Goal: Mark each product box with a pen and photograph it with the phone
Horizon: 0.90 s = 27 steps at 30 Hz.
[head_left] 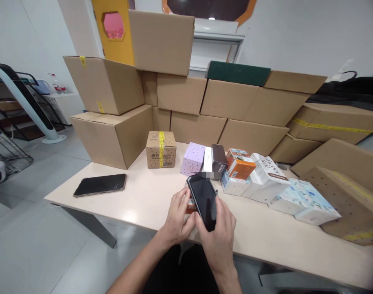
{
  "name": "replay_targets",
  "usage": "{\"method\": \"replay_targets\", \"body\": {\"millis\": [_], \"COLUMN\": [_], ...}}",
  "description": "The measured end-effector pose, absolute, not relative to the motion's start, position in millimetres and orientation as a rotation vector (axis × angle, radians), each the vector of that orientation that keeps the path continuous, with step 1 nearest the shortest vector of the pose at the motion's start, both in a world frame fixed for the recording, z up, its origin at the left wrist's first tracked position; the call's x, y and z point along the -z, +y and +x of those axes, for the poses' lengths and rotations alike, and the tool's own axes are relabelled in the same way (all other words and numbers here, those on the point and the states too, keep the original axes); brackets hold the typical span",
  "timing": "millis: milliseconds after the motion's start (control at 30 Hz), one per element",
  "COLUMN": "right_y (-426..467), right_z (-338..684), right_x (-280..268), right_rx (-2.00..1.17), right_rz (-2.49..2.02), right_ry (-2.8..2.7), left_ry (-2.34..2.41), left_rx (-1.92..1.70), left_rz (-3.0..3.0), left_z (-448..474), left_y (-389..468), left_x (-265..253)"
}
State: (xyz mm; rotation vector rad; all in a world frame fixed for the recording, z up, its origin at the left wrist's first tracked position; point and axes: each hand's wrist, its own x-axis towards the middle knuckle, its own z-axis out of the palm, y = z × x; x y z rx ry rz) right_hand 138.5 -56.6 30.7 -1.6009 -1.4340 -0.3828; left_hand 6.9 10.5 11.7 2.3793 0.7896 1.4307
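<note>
My right hand (217,226) is wrapped round a black phone-like handheld device (204,200), its dark screen facing up and its top tilted away from me. Close beside it, my left hand (178,214) has its fingers closed on a small orange-and-white box (190,206). Most of that box is hidden under the device and my fingers. Both hands are over the front part of the pale table (143,200). Just beyond them are a lilac dotted box (193,159), a dark brown box (218,159) and an orange box (240,164).
White tissue packs (269,179) and blue-patterned packs (313,202) lie to the right. A taped carton (161,150) stands behind, and a black phone (100,184) rests at the left. Large cardboard boxes (134,136) are stacked along the back, with an open carton (351,196) at far right.
</note>
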Motion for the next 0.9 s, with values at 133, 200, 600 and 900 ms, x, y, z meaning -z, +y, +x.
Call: {"method": "replay_targets", "body": {"millis": [133,200,600,900], "right_y": [-54.5,-54.0,-53.3,-53.3], "right_z": [137.9,138.0,137.2,139.4], "right_x": [-30.4,-30.9,-32.2,-33.4], "right_rx": [0.386,0.395,0.409,0.392], "right_rz": [-1.603,-1.599,-1.567,-1.567], "right_ry": [-1.437,-1.444,-1.464,-1.473], "left_ry": [0.778,0.773,0.762,0.758], "left_rx": [-1.436,-1.437,-1.452,-1.467], "left_rz": [2.370,2.356,2.251,2.240], "left_z": [6.2,6.0,6.2,7.4], "left_y": [9.9,9.5,11.0,10.1], "left_x": [-12.4,-12.7,-9.7,-12.6]}}
